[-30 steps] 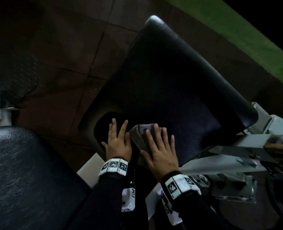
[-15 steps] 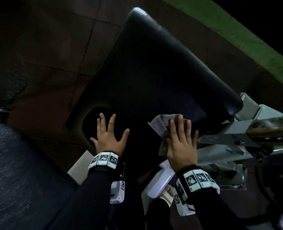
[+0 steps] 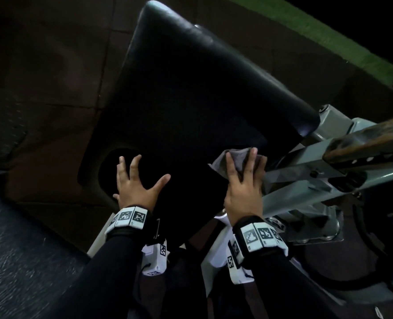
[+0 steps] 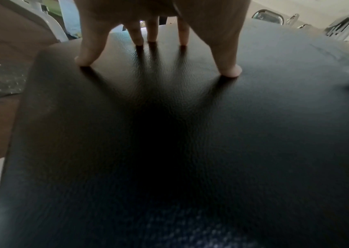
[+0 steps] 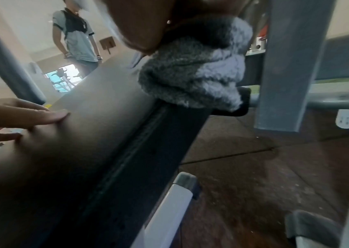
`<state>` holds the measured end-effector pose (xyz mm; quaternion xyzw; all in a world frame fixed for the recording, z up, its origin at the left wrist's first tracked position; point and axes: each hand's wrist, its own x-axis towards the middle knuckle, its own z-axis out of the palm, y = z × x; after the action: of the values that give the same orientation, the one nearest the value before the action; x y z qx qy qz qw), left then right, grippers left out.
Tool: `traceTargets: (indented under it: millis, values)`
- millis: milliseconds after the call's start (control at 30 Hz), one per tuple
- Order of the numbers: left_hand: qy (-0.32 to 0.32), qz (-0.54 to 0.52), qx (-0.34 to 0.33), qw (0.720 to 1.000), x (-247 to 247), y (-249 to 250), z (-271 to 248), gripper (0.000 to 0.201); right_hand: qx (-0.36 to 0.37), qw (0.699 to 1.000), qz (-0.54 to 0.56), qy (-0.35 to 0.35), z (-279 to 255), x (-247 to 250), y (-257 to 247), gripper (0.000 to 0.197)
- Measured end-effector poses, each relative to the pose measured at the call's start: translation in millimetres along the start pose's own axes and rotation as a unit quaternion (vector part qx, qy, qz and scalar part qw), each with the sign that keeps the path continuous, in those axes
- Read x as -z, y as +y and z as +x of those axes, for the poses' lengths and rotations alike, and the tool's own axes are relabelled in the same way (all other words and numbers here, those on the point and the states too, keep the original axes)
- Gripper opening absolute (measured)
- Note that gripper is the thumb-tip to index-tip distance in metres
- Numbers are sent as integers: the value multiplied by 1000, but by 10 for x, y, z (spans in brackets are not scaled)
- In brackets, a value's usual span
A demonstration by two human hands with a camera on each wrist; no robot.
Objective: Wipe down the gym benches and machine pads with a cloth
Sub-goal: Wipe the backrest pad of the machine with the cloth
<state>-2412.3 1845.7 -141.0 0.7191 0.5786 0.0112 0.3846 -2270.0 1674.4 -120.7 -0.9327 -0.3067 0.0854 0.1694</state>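
A large black padded machine pad point(image 3: 191, 100) slopes away from me in the head view. My left hand point(image 3: 140, 178) lies flat on its near left part with fingers spread, and the left wrist view shows the fingertips point(image 4: 229, 70) pressing the pad point(image 4: 169, 151). My right hand point(image 3: 242, 180) presses a grey fluffy cloth point(image 3: 221, 162) with straight fingers against the pad's near right edge. In the right wrist view the cloth point(image 5: 190, 80) is bunched under the palm, right on the rim of the pad point(image 5: 84, 142).
The grey metal machine frame point(image 3: 306, 180) stands close on the right of the cloth, with an upright post point(image 5: 292, 67). Another black textured pad point(image 3: 18, 261) lies at the lower left. Brown tiled floor point(image 3: 52, 77) surrounds the machine. A person point(image 5: 77, 38) stands in the background.
My right hand has slid the cloth to the right, from beside the left hand to the pad's right edge. The left hand stayed on the pad and spread its thumb.
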Motion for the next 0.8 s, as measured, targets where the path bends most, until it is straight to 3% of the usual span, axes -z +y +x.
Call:
traceTargets:
  millis: [67,167,300,400,567,700,800]
  values:
    - [-7,-5,-7,1000,-8,-8,-3,86,-17,998,41,44,-49,35,125,67]
    - [-20,1,-20,1000,-19,-7,12,85,-47,991,118,42,-80,50,261,78]
    - [-25,0,-19,1000,25,6,63,87,-110,968,212,72,-72,55,251,65]
    - [-50,29,-20,998,98,-1,92,100,-88,968,212,100,-45,46,248,64]
    - [-112,74,-24,991,142,-19,101,127,-125,951,277,57,67,90,384,66]
    - [-124,60,-22,990,122,-46,108,132,-163,938,303,49,179,108,472,68]
    - [-118,61,-28,991,94,-74,124,133,-234,926,293,37,178,61,492,60]
